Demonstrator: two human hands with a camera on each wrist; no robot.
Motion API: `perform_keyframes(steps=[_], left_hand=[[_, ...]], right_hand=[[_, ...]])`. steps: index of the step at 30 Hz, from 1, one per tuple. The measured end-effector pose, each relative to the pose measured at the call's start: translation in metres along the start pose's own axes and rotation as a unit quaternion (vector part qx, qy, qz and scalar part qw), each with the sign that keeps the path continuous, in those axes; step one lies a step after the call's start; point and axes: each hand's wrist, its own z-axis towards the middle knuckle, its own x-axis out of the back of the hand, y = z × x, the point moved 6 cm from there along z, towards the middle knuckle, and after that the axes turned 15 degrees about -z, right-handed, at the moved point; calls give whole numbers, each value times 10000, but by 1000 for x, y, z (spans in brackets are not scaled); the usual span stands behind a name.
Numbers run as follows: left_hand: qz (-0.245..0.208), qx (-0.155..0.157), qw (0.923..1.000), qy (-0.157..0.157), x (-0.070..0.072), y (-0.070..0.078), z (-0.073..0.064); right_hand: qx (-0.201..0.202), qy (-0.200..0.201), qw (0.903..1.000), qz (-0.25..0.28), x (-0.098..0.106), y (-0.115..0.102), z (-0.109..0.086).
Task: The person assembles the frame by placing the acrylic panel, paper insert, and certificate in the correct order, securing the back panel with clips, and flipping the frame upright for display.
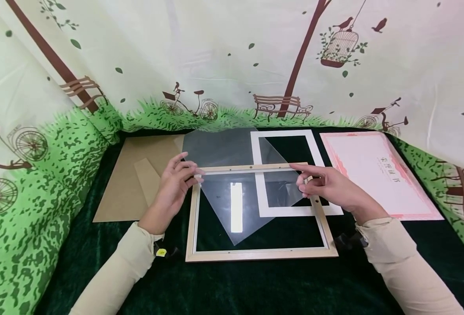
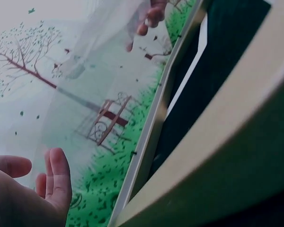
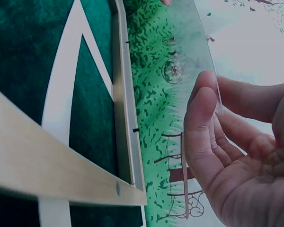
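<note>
A light wooden picture frame (image 1: 261,256) lies before me on the dark green cloth. Tilted above it is a clear sheet (image 1: 220,197), with a bright white reflection on its face. My right hand (image 1: 326,186) pinches the sheet's edge between thumb and fingers, as the right wrist view shows close up. At the sheet's left corner is my left hand (image 1: 172,188), above the frame's upper left corner. Its thumb and fingers stand apart in the left wrist view. Through the sheet a white mat (image 1: 318,211) shows, lying partly behind the frame.
A brown backing board (image 1: 117,188) with a narrow stand flap (image 1: 147,179) lies at the left. On the right is a pink-bordered paper (image 1: 373,175) with printed characters. A patterned curtain (image 1: 224,61) hangs along the table's back and sides.
</note>
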Motion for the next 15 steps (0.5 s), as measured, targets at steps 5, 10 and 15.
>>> perform_keyframes(steps=[5, 10, 15], left_hand=[[14, -325, 9994, 108, 10, 13, 5], [55, -544, 9983, 201, 19, 24, 10], [183, -414, 9989, 79, 20, 28, 11]], right_hand=[[47, -50, 10000, 41, 3, 2, -2], [58, -147, 9999, 13, 5, 4, -2], [83, -209, 9997, -20, 6, 6, -3]])
